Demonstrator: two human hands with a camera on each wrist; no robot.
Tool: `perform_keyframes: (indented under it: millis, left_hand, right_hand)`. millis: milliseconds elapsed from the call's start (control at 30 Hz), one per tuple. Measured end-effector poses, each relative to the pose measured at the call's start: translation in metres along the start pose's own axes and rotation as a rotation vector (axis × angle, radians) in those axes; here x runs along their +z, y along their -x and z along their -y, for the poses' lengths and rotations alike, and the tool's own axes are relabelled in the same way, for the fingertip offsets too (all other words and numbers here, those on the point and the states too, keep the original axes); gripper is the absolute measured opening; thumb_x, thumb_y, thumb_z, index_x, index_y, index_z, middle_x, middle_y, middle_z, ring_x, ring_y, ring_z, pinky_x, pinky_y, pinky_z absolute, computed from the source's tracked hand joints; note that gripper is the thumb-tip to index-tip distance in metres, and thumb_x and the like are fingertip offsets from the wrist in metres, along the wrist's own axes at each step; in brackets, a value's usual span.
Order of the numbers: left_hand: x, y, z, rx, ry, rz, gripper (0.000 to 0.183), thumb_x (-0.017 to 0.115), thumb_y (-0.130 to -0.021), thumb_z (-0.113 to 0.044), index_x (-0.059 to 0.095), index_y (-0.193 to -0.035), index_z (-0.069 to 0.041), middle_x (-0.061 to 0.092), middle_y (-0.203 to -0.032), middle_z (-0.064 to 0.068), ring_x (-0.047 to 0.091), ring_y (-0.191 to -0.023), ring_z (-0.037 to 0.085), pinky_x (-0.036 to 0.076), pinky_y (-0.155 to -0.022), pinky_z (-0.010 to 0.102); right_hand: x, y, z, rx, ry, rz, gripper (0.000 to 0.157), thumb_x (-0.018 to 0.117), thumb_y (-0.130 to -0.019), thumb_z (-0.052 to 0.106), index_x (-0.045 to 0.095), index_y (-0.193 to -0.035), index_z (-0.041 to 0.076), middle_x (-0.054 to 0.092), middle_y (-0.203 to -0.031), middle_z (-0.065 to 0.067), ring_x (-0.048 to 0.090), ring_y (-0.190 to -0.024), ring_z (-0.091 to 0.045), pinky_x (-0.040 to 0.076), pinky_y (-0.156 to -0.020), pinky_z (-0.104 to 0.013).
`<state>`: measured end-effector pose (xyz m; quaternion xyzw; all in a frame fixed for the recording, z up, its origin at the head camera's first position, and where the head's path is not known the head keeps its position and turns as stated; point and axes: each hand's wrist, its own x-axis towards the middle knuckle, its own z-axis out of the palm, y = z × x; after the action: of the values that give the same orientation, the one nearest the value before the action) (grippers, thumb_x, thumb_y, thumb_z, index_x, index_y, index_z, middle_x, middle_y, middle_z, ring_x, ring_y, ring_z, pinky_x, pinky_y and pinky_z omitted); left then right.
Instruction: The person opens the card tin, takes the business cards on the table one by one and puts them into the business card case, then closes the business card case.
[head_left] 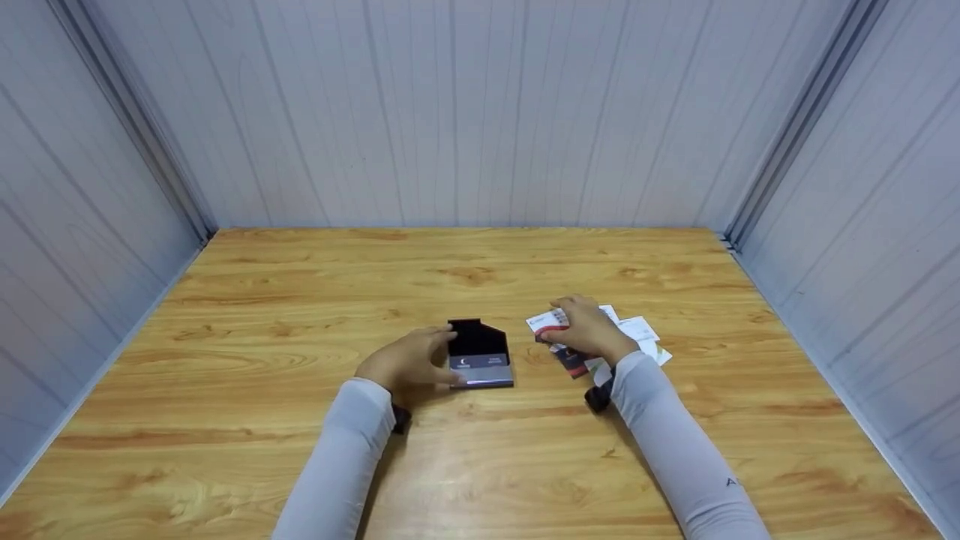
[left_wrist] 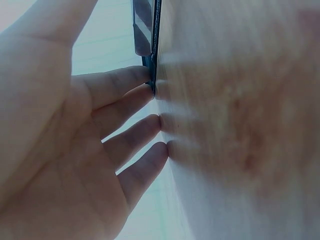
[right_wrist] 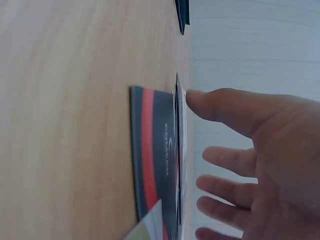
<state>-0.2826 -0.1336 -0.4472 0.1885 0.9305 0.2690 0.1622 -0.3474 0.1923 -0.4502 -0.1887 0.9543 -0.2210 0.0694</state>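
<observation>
A card case (head_left: 482, 373) lies on the table with its black lid (head_left: 474, 339) folded back and a dark card showing inside. My left hand (head_left: 409, 360) is at its left side, thumb by the lower corner and fingertips by the lid's edge. In the left wrist view the extended fingers (left_wrist: 125, 82) reach the case's dark edge. To the right, my right hand (head_left: 592, 330) hovers over a loose spread of business cards (head_left: 637, 330), fingers apart. Its thumb (right_wrist: 200, 102) is right at the uppermost card in the right wrist view. A black card with a red stripe (right_wrist: 155, 145) sticks out below.
The wood-grain table (head_left: 465, 465) is bounded by pale panel walls (head_left: 480, 112) at the back and both sides. A black strap device (head_left: 598, 397) sits at the right wrist, and another dark one (head_left: 401, 420) at the left.
</observation>
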Motion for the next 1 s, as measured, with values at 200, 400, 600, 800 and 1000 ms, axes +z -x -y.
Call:
perform_keyframes:
  millis: [200, 400, 600, 800, 1000]
  left_hand:
    - [0.0002, -0.0001, 0.0002, -0.004, 0.007, 0.001, 0.092, 0.079, -0.084, -0.051, 0.035, -0.158, -0.016, 0.029, -0.162, 0.006, 0.023, -0.149, 0.028, 0.024, -0.118, 0.048]
    - [0.0004, 0.0004, 0.0001, 0.011, 0.012, 0.012, 0.095, 0.078, -0.084, -0.051, 0.034, -0.158, -0.012, 0.026, -0.163, 0.009, 0.020, -0.150, 0.030, 0.021, -0.119, 0.048]
    - [0.0006, 0.0004, 0.0001, -0.003, 0.013, 0.008, 0.093, 0.079, -0.084, -0.051, 0.034, -0.158, -0.015, 0.027, -0.163, 0.006, 0.020, -0.150, 0.029, 0.021, -0.119, 0.048]
    - [-0.0002, -0.0001, -0.0015, -0.006, 0.003, 0.006, 0.091, 0.078, -0.085, -0.050, 0.034, -0.158, -0.017, 0.028, -0.162, 0.005, 0.022, -0.149, 0.029, 0.023, -0.118, 0.048]
    - [-0.0002, -0.0011, -0.0012, -0.007, 0.001, 0.010, 0.091, 0.077, -0.086, -0.050, 0.034, -0.158, -0.017, 0.026, -0.163, 0.004, 0.022, -0.149, 0.030, 0.023, -0.118, 0.049]
  right_hand:
    - [-0.0008, -0.0003, -0.0025, 0.029, 0.013, 0.026, 0.080, 0.071, -0.092, 0.042, 0.039, -0.153, 0.001, 0.038, -0.153, -0.025, 0.030, -0.141, -0.046, 0.030, -0.112, -0.056]
    - [0.0011, -0.0008, -0.0067, 0.025, -0.010, 0.042, 0.077, 0.071, -0.093, 0.040, 0.041, -0.152, 0.000, 0.042, -0.151, -0.023, 0.032, -0.140, -0.045, 0.029, -0.113, -0.056]
    - [0.0011, -0.0010, -0.0074, 0.014, -0.006, 0.023, 0.075, 0.072, -0.092, 0.041, 0.045, -0.148, 0.000, 0.046, -0.146, -0.025, 0.038, -0.134, -0.045, 0.034, -0.109, -0.056]
    - [-0.0006, 0.0013, -0.0040, 0.061, -0.049, -0.004, 0.081, 0.078, -0.088, 0.041, 0.043, -0.151, 0.004, 0.041, -0.144, -0.025, 0.039, -0.129, -0.041, 0.040, -0.103, -0.054]
    - [-0.0003, 0.0007, -0.0020, 0.073, -0.140, -0.054, 0.079, 0.082, -0.086, 0.029, 0.042, -0.149, 0.003, 0.037, -0.138, -0.026, 0.042, -0.117, -0.037, 0.046, -0.095, -0.049]
